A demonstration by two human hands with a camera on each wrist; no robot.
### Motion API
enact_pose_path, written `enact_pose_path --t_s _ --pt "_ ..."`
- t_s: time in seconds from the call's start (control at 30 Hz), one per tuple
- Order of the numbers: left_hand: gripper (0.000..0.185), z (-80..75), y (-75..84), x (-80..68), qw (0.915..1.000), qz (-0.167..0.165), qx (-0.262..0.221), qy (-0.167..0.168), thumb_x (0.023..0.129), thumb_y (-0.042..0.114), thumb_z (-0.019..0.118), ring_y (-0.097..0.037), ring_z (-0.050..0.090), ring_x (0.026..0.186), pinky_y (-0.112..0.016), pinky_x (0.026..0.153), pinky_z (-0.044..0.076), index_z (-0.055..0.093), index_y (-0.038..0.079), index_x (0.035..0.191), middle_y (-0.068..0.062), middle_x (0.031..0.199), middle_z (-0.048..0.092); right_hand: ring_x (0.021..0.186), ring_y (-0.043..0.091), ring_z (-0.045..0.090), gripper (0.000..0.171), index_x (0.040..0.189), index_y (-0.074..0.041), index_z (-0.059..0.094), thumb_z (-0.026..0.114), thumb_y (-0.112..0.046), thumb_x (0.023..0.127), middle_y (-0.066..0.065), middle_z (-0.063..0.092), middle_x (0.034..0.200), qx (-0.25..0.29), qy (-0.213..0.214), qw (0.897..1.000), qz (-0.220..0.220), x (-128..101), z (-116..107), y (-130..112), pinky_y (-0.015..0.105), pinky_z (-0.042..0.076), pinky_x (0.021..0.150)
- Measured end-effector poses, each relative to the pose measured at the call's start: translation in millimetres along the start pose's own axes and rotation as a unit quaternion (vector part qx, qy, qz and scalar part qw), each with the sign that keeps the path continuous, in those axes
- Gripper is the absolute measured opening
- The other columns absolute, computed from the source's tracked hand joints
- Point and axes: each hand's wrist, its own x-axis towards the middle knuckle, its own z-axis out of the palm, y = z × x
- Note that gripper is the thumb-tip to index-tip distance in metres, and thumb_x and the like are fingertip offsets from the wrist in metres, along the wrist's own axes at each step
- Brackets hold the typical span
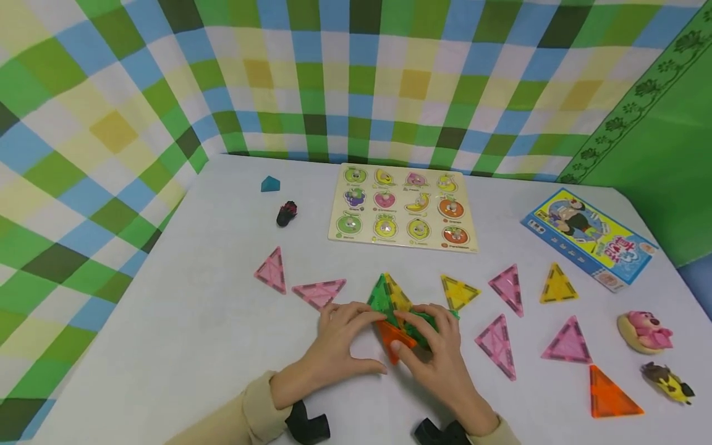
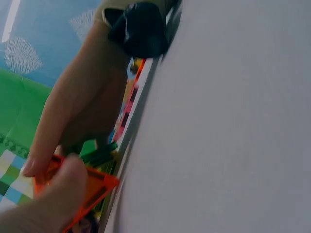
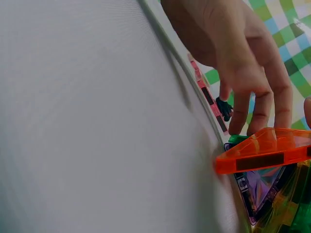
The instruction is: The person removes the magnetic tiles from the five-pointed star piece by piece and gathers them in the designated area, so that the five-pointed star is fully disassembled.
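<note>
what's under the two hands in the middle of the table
A cluster of magnetic triangle tiles: an orange tile at the front, green tile and yellow tile standing behind. The left hand and right hand cover the rest.

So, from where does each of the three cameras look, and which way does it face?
Head: from above, forward and down at the table; both hands and sleeves show, left hand, right hand.
Left wrist: low along the table; shows the opposite hand, wrist strap, a thumb.
Right wrist: low along the table; shows the opposite hand's fingers.
All three share the orange triangle tile.
</note>
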Motion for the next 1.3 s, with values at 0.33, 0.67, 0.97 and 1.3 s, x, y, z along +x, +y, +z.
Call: enact_pose_path --t_s 0.33,0.67,0.97,1.3 --pt "0.026 15.3 0.1 6.3 0.9937 0.036 -0.006 0.106 0.067 0.026 0.078 -0.013 0.047 0.087 -0.038 0.081 0.027 0.061 0.016 0.084 0.002 0.091 0.048 0.111 0.030 0.031 0.053 0.115 -0.022 0.061 0.073 -0.046 0.069 0.009 0.045 0.117 -0.010 -0.014 1.000 -0.021 -0.6 -1.2 4.8 0.055 0.023 0.084" --pt "0.016 14.8 0.9 14.7 0.9927 0.066 -0.010 0.101 0.074 0.025 0.074 -0.012 0.047 0.085 -0.037 0.079 0.028 0.062 0.016 0.079 0.004 0.087 0.050 0.109 0.031 0.033 0.064 0.118 -0.021 0.058 0.063 -0.060 0.069 0.011 0.046 0.117 -0.022 -0.015 0.999 -0.035 3.0 -2.0 8.8 0.053 0.025 0.084" --pt "0.010 -14.9 -17.5 32.5 0.9517 -0.086 -0.196 0.220 0.086 0.007 0.059 -0.013 0.043 0.063 -0.028 0.059 0.033 0.061 0.004 0.076 0.002 0.068 0.052 0.103 0.026 0.039 0.039 0.097 -0.024 0.061 0.081 -0.024 0.064 -0.001 0.051 0.103 -0.094 -0.027 0.992 -0.073 1.9 -4.6 6.9 0.046 0.029 0.070" --pt "0.016 -16.6 -37.6 54.6 0.9629 -0.193 -0.059 0.179 0.086 0.018 0.060 -0.017 0.046 0.065 -0.038 0.070 0.022 0.068 0.007 0.077 0.002 0.065 0.052 0.099 0.023 0.041 0.022 0.099 -0.023 0.062 0.068 -0.021 0.078 -0.004 0.051 0.101 -0.037 -0.029 0.993 -0.109 -0.6 -9.3 10.0 0.047 0.028 0.078"
